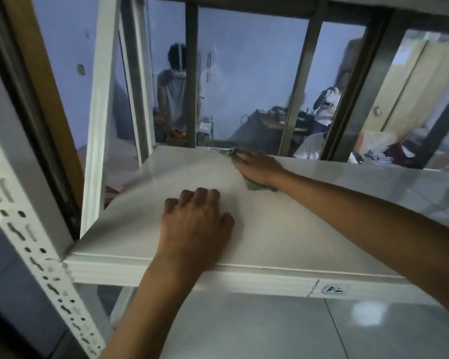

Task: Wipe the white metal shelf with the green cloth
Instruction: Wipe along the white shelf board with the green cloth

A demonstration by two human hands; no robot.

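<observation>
Shelf [145, 224] mid-wipe: cloth [254, 184] pinned flat near back edge under right hand [259, 168], fingers straight; left hand [196, 224] braced on front, fingers slightly bent, holding nothing. Next, probably: dragging cloth forward across unwiped front area

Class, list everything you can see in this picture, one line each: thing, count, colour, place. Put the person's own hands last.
shelf: one, white metal, centre, under both hands
green cloth: one, far side of the shelf, under the right hand
slotted upright: one, white, left front corner
label: one, white, on the shelf's front edge
floor tiles: pale grey, below the shelf
other people: two, behind the frame, blurred
left hand: one, flat on the shelf near the front
right hand: one, fingers straight, pressing the cloth
</observation>
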